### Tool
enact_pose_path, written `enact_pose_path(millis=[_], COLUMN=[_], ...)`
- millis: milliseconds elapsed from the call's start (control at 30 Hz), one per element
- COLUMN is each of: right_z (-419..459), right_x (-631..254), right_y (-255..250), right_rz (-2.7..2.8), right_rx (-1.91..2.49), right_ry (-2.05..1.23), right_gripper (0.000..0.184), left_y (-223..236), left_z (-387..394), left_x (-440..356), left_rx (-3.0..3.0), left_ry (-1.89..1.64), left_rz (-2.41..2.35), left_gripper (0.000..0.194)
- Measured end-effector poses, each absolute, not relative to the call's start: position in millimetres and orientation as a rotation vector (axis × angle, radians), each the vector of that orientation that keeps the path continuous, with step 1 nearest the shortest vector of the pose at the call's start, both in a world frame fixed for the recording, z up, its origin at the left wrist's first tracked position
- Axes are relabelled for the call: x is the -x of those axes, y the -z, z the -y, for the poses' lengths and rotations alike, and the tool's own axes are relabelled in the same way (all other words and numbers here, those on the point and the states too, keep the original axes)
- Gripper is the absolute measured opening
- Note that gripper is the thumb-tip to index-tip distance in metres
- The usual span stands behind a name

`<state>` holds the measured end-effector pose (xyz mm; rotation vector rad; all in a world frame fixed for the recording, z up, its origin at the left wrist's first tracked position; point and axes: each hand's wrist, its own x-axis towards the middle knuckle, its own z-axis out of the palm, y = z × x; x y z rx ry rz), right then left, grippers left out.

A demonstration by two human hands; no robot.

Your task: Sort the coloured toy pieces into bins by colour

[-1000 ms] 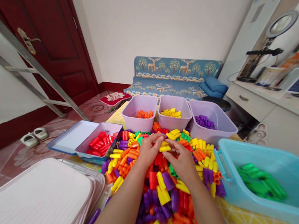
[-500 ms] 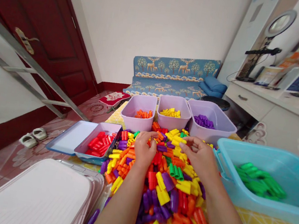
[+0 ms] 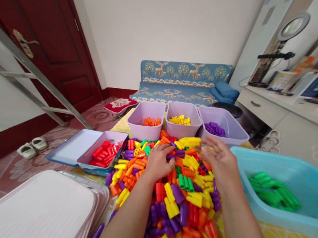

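A large heap of plastic tube-shaped building pieces [image 3: 179,182] in orange, yellow, purple, red and green covers the mat in front of me. My left hand [image 3: 159,163] rests on the far left part of the heap, its fingers curled down among orange and purple pieces. Whether those fingers hold a piece is hidden. My right hand [image 3: 218,160] is raised over the heap's far right side, fingers spread, near the lilac tub of purple pieces [image 3: 223,131] and holding nothing that I can see.
Two more lilac tubs hold orange [image 3: 144,126] and yellow pieces [image 3: 182,122]. A blue tub [image 3: 266,200] with green pieces stands right; a lilac box of red pieces [image 3: 102,154] sits on a blue tray [image 3: 69,149] left. A white lid [image 3: 33,207] lies near left.
My hands have moved apart from their position together over the heap. The right hand has swung right and opened, and the left has settled lower on the pieces. Some pieces have shifted.
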<state>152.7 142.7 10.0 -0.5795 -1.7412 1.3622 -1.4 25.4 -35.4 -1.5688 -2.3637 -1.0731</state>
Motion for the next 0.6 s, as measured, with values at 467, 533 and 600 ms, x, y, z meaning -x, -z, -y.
enact_pose_path(millis=[467, 533, 600], right_z=[-127.1, -123.6, -122.2], right_x=[-120.2, -118.6, -118.6], right_y=[43.3, 44.3, 43.0], right_rz=[2.348, 2.394, 2.424], right_rx=[0.645, 0.643, 0.638], right_ry=[-0.936, -0.826, -0.773], right_gripper=[0.053, 0.053, 0.052], left_y=[34.7, 34.7, 34.8], left_z=[-27.1, -27.7, -28.3], left_x=[-3.5, -3.6, -2.6], left_rx=[1.484, 1.456, 1.430], left_ry=[0.897, 0.932, 1.001], left_rz=[2.488, 2.507, 2.523], left_gripper=[0.048, 0.051, 0.052])
